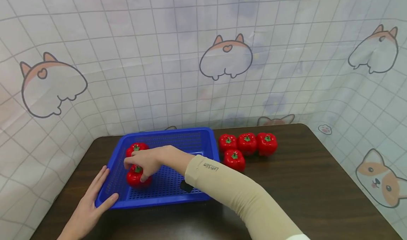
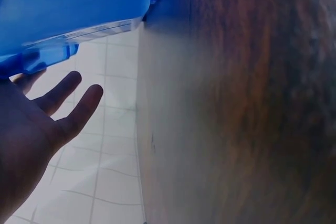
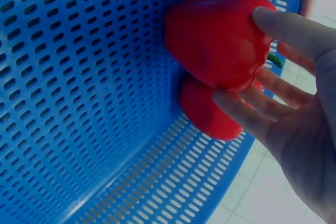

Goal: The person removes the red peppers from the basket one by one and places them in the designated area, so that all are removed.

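A blue perforated plastic basket (image 1: 171,130) holds two red bell peppers at its left end. My right hand (image 1: 149,159) reaches into it, its thumb and fingers around the nearer bell pepper (image 1: 137,181). In the right wrist view, the thumb lies on one side of this pepper (image 3: 215,38) and the fingers on the other, by its green stem. Just behind sits the second bell pepper (image 1: 136,147), partly covered by the hand. At the basket's front left corner, my left hand (image 1: 86,207) rests against the rim with straight, spread fingers.
Right of the basket, several more red bell peppers (image 1: 246,143) stand close together on the dark wooden table (image 1: 305,183). A white gridded cloth (image 1: 178,91) with cartoon dogs hangs behind and at both sides.
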A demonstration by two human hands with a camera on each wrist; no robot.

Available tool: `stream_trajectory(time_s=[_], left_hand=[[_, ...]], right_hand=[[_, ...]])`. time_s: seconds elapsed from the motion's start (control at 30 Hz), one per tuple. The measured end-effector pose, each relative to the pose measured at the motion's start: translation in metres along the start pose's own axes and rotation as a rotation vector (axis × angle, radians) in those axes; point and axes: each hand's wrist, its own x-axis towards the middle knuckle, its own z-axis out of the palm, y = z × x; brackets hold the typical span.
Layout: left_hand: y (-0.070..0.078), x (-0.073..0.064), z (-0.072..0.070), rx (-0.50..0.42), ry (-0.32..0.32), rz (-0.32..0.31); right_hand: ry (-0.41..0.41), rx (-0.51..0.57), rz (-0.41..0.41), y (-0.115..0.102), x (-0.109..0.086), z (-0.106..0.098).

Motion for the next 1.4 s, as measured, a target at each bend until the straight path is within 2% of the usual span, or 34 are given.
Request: stream_trajectory(time_s=[0.13,0.33,0.7,0.97,1.27,1.4], left_hand=[[0.001,0.001,0.0,-0.022,-0.011,-0.007],[0.002,0.002,0.0,-0.016,0.004,0.012],[-0.001,0.002,0.002,-0.007,0.013,0.019],[0.0,0.0,0.0,0.032,0.035,0.05],[-0.001,-0.001,0.001,0.039,0.037,0.051],[-0.002,-0.001,0.002,0.005,0.013,0.031]], right_hand=[[-0.038,-0.02,-0.003,0.0,-0.005,-0.001],[-0.046,-0.027,0.005,0.001,-0.021,-0.007],[-0.022,-0.083,-0.043,0.001,-0.074,-0.023],[0.077,-0.055,-0.087,0.011,-0.118,-0.031],[0.184,0.015,-0.103,0.028,-0.178,-0.031],[0.236,0.031,-0.102,0.036,-0.203,-0.028]])
